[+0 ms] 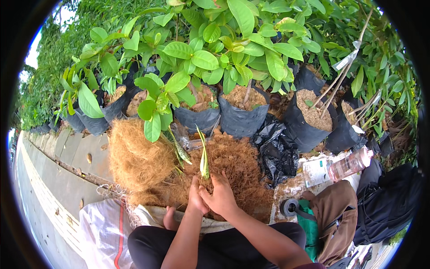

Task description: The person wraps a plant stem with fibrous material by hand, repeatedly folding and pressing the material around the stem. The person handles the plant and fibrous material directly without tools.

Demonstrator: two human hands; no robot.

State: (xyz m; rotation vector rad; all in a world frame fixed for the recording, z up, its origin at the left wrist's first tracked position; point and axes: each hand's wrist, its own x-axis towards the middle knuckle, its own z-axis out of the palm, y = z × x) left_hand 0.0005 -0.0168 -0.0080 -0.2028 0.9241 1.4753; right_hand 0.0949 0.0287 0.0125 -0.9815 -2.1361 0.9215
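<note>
A small variegated snake plant stands upright between my two hands, its leaves pointing away from me. My left hand cups its base from the left, and my right hand closes round it from the right; what lies inside the palms is hidden. Beneath and beyond the hands spreads a heap of brown coco peat. To the left rises a big tangle of pale coconut fibre. Between the fibre and the heap lies another variegated leafy cutting.
Black polybags with leafy saplings line the far side. Crumpled black plastic lies right of the heap. Farther right are a pink bottle, a tape roll, a brown bag and a black backpack. A woven sack sits at lower left.
</note>
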